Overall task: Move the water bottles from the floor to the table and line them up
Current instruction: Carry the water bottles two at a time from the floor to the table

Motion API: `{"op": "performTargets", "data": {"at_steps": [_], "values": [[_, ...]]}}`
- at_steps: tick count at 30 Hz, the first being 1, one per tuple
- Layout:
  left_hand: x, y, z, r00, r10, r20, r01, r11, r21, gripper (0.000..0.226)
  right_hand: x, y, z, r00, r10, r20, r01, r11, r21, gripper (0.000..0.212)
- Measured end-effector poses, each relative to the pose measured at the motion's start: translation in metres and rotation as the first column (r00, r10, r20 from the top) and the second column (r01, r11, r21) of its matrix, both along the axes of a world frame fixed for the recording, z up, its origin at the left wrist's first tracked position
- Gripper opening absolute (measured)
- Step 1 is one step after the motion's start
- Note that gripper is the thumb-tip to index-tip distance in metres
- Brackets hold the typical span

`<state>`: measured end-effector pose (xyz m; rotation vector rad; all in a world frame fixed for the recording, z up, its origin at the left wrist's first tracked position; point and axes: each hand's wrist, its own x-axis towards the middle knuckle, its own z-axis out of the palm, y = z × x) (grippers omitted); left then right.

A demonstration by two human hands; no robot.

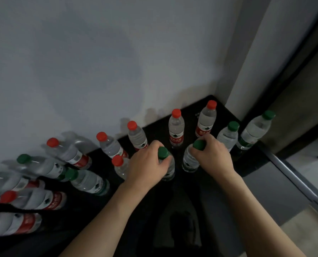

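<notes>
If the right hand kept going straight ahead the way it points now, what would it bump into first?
Probably the red-capped bottle standing just beyond the knuckles of the right hand, which grips a green-capped bottle by its neck. Depth is unclear from this view; the wall lies behind it.

A plain pale grey wall filled the upper part of the view, dimly lit and marked by soft shadows. The black tabletop was pushed into the corner against it. To the right rose a white vertical panel beside a dark frame. Below, on the right, lay a light floor crossed by a grey metal strip.
</notes>
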<state>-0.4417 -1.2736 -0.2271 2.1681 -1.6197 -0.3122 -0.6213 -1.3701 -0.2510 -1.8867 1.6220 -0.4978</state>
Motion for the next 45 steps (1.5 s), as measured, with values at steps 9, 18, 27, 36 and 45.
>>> {"op": "performTargets", "data": {"at_steps": [9,18,27,36,45], "values": [[-0.016,-0.067,-0.041,0.999,0.035,0.020,-0.036,0.998,0.049,0.024,0.003,-0.064,-0.026,0.991,0.130,0.015,-0.130,0.991,0.007,0.026],[-0.016,-0.070,-0.053,0.997,0.029,-0.065,-0.026,0.999,0.036,0.024,-0.005,-0.075,-0.031,0.974,0.224,0.040,-0.225,0.974,0.022,0.028],[-0.018,-0.075,-0.041,1.000,0.008,-0.017,-0.007,0.997,0.073,0.028,-0.005,-0.062,-0.025,0.971,0.238,-0.030,-0.240,0.969,-0.052,0.036],[0.011,-0.009,-0.008,0.989,0.142,-0.037,-0.142,0.990,0.000,0.042,0.028,-0.017,0.031,0.958,0.286,-0.030,-0.278,0.892,-0.355,0.042],[0.091,0.093,0.039,0.932,0.361,-0.011,-0.355,0.908,-0.221,0.034,0.143,0.056,0.070,0.806,0.591,0.029,-0.531,0.745,-0.404,0.042]]}}
